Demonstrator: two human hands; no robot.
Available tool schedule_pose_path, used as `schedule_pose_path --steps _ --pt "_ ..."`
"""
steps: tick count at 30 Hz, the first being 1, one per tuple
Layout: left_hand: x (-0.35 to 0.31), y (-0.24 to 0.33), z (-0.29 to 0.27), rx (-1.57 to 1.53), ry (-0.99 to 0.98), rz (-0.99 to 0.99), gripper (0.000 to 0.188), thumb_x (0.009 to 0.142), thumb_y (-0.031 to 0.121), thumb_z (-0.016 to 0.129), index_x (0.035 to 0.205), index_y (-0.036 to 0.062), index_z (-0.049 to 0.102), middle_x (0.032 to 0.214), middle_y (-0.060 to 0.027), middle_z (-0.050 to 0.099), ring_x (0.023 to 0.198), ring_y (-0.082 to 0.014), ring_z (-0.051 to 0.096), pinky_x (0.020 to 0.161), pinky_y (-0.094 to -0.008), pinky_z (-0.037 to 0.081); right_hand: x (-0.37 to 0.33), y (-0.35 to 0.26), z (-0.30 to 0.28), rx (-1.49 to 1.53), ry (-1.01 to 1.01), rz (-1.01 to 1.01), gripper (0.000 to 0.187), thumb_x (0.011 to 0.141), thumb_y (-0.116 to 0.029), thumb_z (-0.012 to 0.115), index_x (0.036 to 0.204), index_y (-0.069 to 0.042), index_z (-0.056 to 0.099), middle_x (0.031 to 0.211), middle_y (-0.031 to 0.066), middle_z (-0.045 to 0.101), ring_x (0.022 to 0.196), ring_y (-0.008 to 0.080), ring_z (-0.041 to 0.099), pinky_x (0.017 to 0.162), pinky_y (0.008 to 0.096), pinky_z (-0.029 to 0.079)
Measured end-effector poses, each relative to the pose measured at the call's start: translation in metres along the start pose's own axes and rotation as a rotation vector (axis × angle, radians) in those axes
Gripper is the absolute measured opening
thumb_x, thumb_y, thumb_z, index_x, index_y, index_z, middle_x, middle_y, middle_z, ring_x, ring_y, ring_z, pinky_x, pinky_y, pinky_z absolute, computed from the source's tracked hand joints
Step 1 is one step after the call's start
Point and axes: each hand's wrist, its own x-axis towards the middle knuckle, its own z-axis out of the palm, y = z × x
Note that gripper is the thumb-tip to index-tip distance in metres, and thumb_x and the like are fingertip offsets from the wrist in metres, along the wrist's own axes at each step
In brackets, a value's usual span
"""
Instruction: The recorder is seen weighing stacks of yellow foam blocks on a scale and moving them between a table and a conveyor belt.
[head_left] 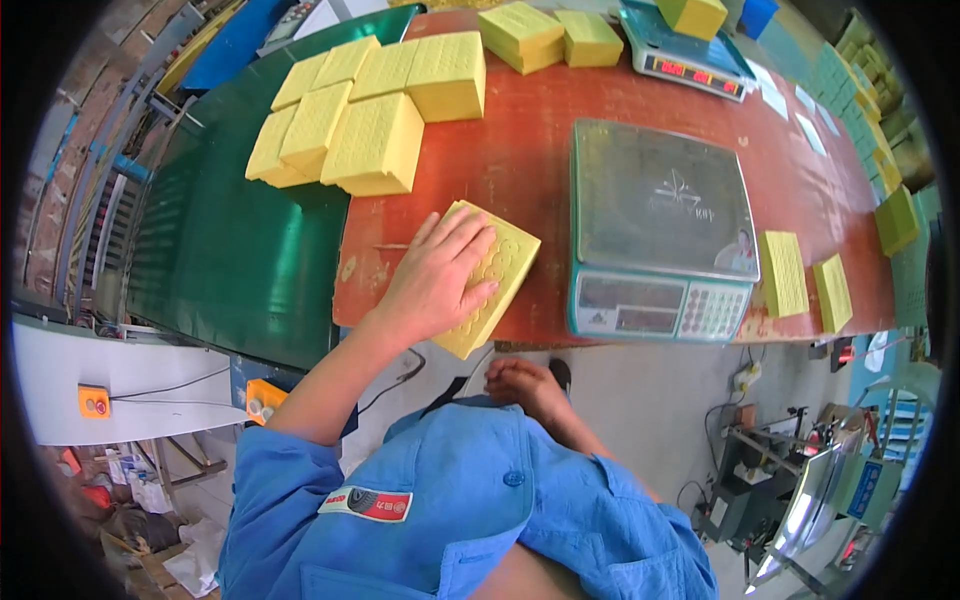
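My left hand (440, 275) lies on the top of a yellow stack of embossed paper (500, 270), its fingers stretched out and the thumb apart. The stack sits slanted at the table's near edge, and its near corner juts past that edge. In front of my body, below the table edge, my right hand (525, 385) is loosely closed with curled fingers, and nothing shows in it. To the right of the paper stack stands a digital scale (660, 210) with a dark flat pan and a teal body; nothing lies on its pan.
Several yellow paper blocks (372, 145) stand grouped at the far left, partly over a green belt (230, 240). More yellow blocks (522, 35) and a second scale (690, 60) carrying a block are at the back. Two thin blocks (783, 275) stand right of the near scale.
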Motion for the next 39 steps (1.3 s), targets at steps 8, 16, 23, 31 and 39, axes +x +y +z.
schedule_pose_path --steps 8,16,23,31,39 --pt "-0.036 0.043 0.018 0.072 0.006 -0.376 0.098 0.074 0.051 0.076 0.152 0.0098 0.034 0.154 -0.0295 0.027 0.140 -0.0490 0.029 0.109 -0.0608 0.030 0.027 0.009 0.014 0.536 -0.177 -0.100 0.040 0.097 -0.025 0.056 0.128 0.000 0.049 0.131 0.0184 0.058 0.127 0.0346 0.052 0.110 0.0480 0.037" --pt "-0.097 0.022 0.023 -0.395 0.119 -0.442 0.091 0.078 0.041 0.072 0.151 0.0029 0.032 0.153 -0.0271 0.031 0.140 -0.0425 0.034 0.114 -0.0505 0.030 -0.018 -0.018 0.030 0.183 -0.066 -0.119 0.042 0.101 -0.030 0.052 0.132 -0.001 0.052 0.113 0.0118 0.066 0.104 0.0248 0.065 0.092 0.0404 0.051" --pt "-0.107 0.012 0.032 -1.272 0.438 -0.438 0.089 0.083 0.036 0.066 0.154 -0.0003 0.026 0.156 -0.0207 0.028 0.145 -0.0310 0.027 0.118 -0.0434 0.022 -0.018 -0.098 0.074 -0.802 0.081 -0.664 0.043 0.095 -0.013 0.066 0.133 0.002 0.053 0.114 0.0128 0.065 0.097 0.0138 0.062 0.083 0.0289 0.051" --pt "-0.105 -0.025 0.047 -0.648 0.444 -0.161 0.105 0.078 0.034 0.073 0.157 0.0004 0.012 0.162 -0.0199 0.019 0.152 -0.0354 0.009 0.121 -0.0496 0.012 0.013 -0.122 0.055 -0.680 -0.109 -0.793 0.057 0.090 0.005 0.057 0.144 0.001 0.040 0.134 0.0129 0.055 0.127 0.0199 0.051 0.107 0.0346 0.042" --pt "-0.121 -0.055 0.113 -1.093 0.501 -0.373 0.107 0.078 0.022 0.079 0.156 -0.0018 0.009 0.160 -0.0204 0.022 0.149 -0.0307 0.021 0.120 -0.0423 0.019 0.035 -0.116 0.067 -0.684 -0.092 -0.678 0.064 0.087 0.009 0.054 0.148 -0.001 0.034 0.138 0.0182 0.053 0.132 0.0240 0.049 0.109 0.0385 0.042"
